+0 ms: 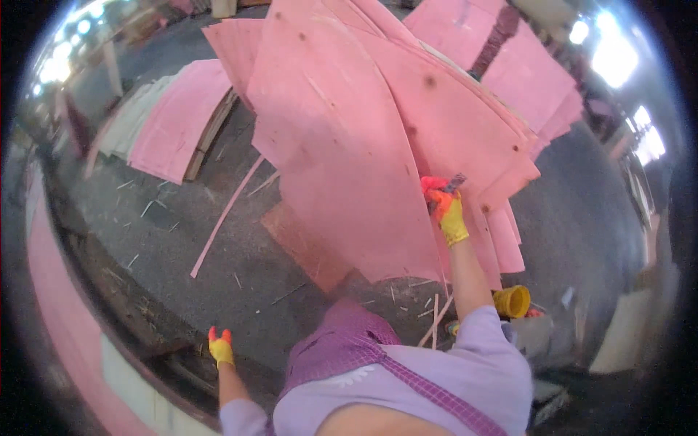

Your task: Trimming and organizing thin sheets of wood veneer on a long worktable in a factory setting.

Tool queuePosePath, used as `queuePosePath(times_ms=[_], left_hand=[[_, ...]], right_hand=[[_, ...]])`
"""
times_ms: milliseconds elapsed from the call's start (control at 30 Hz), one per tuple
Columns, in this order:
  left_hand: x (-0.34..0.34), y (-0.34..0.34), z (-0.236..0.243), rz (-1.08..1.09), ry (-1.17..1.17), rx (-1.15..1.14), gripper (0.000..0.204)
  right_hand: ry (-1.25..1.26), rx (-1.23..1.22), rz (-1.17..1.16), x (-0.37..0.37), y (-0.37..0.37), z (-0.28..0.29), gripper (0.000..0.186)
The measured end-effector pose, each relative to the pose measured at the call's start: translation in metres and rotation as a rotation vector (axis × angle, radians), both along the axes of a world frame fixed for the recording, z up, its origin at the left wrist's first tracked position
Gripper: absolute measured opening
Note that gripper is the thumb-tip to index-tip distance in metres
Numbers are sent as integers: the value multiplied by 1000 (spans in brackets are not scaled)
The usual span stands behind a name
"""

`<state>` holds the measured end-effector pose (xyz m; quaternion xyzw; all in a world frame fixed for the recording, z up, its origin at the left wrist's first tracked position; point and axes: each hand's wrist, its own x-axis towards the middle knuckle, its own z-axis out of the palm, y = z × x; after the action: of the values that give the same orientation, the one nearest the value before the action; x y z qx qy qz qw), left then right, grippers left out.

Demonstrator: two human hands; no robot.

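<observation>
Two gloved hands. Right hand (445, 207), 3 o'clock of centre: fingers curled at the edge of large pink sheets (334, 145) fanned toward 12 and 1 o'clock; cannot tell whether sheet or small dark item (456, 182) is pinched. Left hand (220, 349), 7:30: fingers parted, off the sheets. Surface: dark grey floor (174, 240), scattered slivers (148, 208). Pink-topped stack (178, 123), 10 o'clock; yellow tub (502, 304), 4 o'clock. Room: bright glare (614, 58), 2 o'clock.
</observation>
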<state>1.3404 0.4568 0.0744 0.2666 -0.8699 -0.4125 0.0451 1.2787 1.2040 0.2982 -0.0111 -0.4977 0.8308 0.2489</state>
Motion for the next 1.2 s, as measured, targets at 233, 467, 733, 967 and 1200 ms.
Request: queuePosePath(times_ms=[233, 467, 733, 967, 1200], left_hand=[[-57, 67, 52, -186, -215, -210, 60], [-122, 100, 71, -322, -112, -28, 61], [-260, 227, 88, -756, -22, 597, 63], [-352, 372, 195, -999, -303, 1043, 67], [-413, 346, 46, -1162, -155, 886, 37]], right_hand=[[-475, 340, -104, -34, 12, -1, 66], [-848, 825, -338, -53, -42, -17, 61], [-510, 1473, -724, -61, -125, -74, 44], [-851, 1270, -432, -57, -267, -52, 46], [-850, 1363, -267, -67, -315, -108, 48]])
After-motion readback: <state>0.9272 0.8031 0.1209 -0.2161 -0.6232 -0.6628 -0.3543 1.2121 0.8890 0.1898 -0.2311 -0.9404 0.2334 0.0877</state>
